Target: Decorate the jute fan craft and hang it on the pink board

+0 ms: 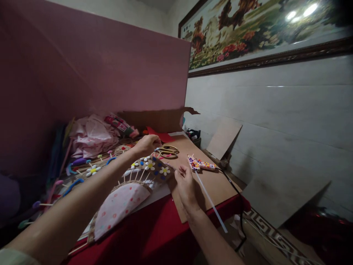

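Left hand [148, 144] beside gold-handled metal scissors [165, 151] at four o'clock; right hand [186, 183] beside flower-patterned white glue gun [200, 165] at two; fingers curled, grip unclear.

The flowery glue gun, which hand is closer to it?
Right. The right hand is just beside the glue gun; the left hand is farther off, by the gold scissors.

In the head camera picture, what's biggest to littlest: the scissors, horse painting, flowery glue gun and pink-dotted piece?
1. Horse painting
2. Pink-dotted piece
3. Flowery glue gun and scissors: too alike to rank surely
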The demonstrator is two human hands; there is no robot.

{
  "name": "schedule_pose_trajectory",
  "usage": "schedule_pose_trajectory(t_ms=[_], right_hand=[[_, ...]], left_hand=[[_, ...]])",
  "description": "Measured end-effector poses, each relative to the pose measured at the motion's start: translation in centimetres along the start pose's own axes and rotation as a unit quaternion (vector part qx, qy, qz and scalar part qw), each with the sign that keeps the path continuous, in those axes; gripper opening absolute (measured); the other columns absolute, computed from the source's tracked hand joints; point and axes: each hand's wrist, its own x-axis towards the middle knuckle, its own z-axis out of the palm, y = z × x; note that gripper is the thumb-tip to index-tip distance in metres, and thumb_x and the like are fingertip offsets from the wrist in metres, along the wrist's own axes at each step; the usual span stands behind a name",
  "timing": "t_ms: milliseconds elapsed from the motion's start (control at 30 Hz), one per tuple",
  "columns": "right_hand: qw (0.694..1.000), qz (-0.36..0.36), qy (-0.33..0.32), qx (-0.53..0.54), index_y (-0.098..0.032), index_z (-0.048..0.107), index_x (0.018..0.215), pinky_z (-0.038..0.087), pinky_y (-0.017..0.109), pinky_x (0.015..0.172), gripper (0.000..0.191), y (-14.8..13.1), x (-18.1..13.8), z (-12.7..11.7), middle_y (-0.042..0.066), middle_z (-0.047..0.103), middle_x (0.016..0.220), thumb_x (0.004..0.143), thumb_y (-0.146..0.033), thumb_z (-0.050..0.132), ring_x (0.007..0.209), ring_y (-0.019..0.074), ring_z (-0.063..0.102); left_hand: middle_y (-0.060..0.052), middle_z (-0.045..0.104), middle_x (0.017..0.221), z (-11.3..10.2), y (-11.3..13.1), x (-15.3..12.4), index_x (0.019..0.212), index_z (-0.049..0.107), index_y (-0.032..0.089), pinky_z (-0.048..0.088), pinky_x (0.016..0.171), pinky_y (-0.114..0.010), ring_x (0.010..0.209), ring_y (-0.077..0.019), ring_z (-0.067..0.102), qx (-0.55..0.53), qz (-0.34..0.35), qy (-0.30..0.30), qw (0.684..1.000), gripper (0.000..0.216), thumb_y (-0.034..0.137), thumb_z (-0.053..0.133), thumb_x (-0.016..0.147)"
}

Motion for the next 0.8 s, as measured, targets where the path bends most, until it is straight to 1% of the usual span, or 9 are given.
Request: schedule_pose_trajectory(t_ms=[33, 100, 167, 233, 333, 467, 600, 700, 800], right_hand=[[0.999, -0.032, -0.001, -0.024, -0.011, 0.049, 0.110, 0.044, 0.034, 0.087, 0.036, -0.3, -0.2, -0.1, 0.016, 0.056, 0.113, 0.080, -0.031, 0.049, 0.103, 0.0217, 0.056], [0.988, -0.124, -0.014, -0.094, -0.013, 0.051, 0.108, 0.043, 0.035, 0.088, 0.028, -1.0, -1.0, -0.4, 0.013, 0.056, 0.110, 0.085, -0.028, 0.046, 0.103, 0.0211, 0.054], [0.956, -0.215, -0.054, -0.192, -0.018, 0.056, 0.100, 0.041, 0.037, 0.088, 0.018, -1.8, -2.1, -0.6, 0.009, 0.057, 0.103, 0.086, -0.024, 0.046, 0.100, 0.0209, 0.052], [0.918, -0.260, -0.108, -0.279, -0.020, 0.059, 0.091, 0.041, 0.037, 0.081, 0.013, -2.3, -3.4, -0.5, 0.006, 0.056, 0.095, 0.086, -0.020, 0.046, 0.092, 0.0209, 0.051], [0.873, -0.295, -0.179, -0.344, -0.020, 0.057, 0.085, 0.041, 0.036, 0.074, 0.012, -2.3, -4.8, 0.2, 0.005, 0.054, 0.093, 0.086, -0.018, 0.046, 0.087, 0.0209, 0.048], [0.831, -0.340, -0.243, -0.368, -0.018, 0.054, 0.083, 0.042, 0.035, 0.074, 0.008, -1.2, -5.4, 1.2, 0.007, 0.053, 0.101, 0.081, -0.013, 0.048, 0.091, 0.0216, 0.046], [0.815, -0.356, -0.264, -0.372, -0.016, 0.054, 0.087, 0.042, 0.037, 0.076, 0.014, -0.4, -4.9, 1.6, 0.009, 0.053, 0.104, 0.074, -0.012, 0.051, 0.092, 0.0233, 0.045], [0.805, -0.355, -0.280, -0.384, -0.014, 0.056, 0.088, 0.042, 0.037, 0.072, 0.021, 0.0, -4.5, 1.7, 0.011, 0.053, 0.100, 0.068, -0.012, 0.052, 0.088, 0.0238, 0.046], [0.803, -0.357, -0.282, -0.385, -0.015, 0.057, 0.093, 0.043, 0.037, 0.070, 0.027, 0.4, -4.4, 1.7, 0.011, 0.054, 0.098, 0.067, -0.014, 0.054, 0.085, 0.0234, 0.046]], left_hand=[[-0.003, 0.062, 0.070, 0.0, -0.1, 0.7, 0.072, 0.064, 0.013, 0.036, 0.058, -0.021, 0.064, -0.0114, 0.051, 0.025, 0.006, -0.018, 1.000, 0.013, 0.023, 0.055, 0.069], [-0.004, 0.063, 0.073, 0.2, 0.1, 1.8, 0.073, 0.065, 0.013, 0.035, 0.058, -0.020, 0.065, -0.0111, 0.051, 0.068, 0.013, -0.057, 0.996, 0.012, 0.020, 0.055, 0.069], [-0.004, 0.064, 0.073, 0.3, 0.3, 2.7, 0.076, 0.067, 0.013, 0.035, 0.058, -0.020, 0.066, -0.0110, 0.052, 0.103, 0.013, -0.094, 0.990, 0.014, 0.016, 0.054, 0.070], [-0.003, 0.064, 0.073, 0.4, 0.4, 3.5, 0.078, 0.067, 0.014, 0.035, 0.058, -0.019, 0.067, -0.0110, 0.052, 0.133, 0.010, -0.131, 0.982, 0.017, 0.014, 0.052, 0.070], [-0.003, 0.065, 0.074, 0.5, 0.0, 4.5, 0.080, 0.068, 0.015, 0.034, 0.057, -0.021, 0.066, -0.0117, 0.053, 0.174, 0.010, -0.182, 0.968, 0.018, 0.013, 0.053, 0.070], [-0.005, 0.066, 0.079, 0.4, -0.8, 5.6, 0.083, 0.069, 0.016, 0.036, 0.059, -0.023, 0.069, -0.0137, 0.054, 0.221, 0.015, -0.233, 0.947, 0.019, 0.014, 0.056, 0.069], [-0.004, 0.066, 0.083, 0.4, -0.9, 6.6, 0.082, 0.069, 0.018, 0.038, 0.064, -0.024, 0.073, -0.0143, 0.055, 0.251, 0.029, -0.266, 0.930, 0.020, 0.012, 0.056, 0.068], [-0.003, 0.065, 0.080, 0.6, -0.6, 7.2, 0.079, 0.068, 0.019, 0.037, 0.063, -0.023, 0.069, -0.0128, 0.053, 0.257, 0.048, -0.289, 0.921, 0.019, 0.011, 0.056, 0.068], [-0.003, 0.064, 0.075, 1.1, -0.4, 7.5, 0.075, 0.067, 0.018, 0.034, 0.060, -0.024, 0.062, -0.0116, 0.049, 0.257, 0.076, -0.307, 0.913, 0.017, 0.009, 0.056, 0.067]])
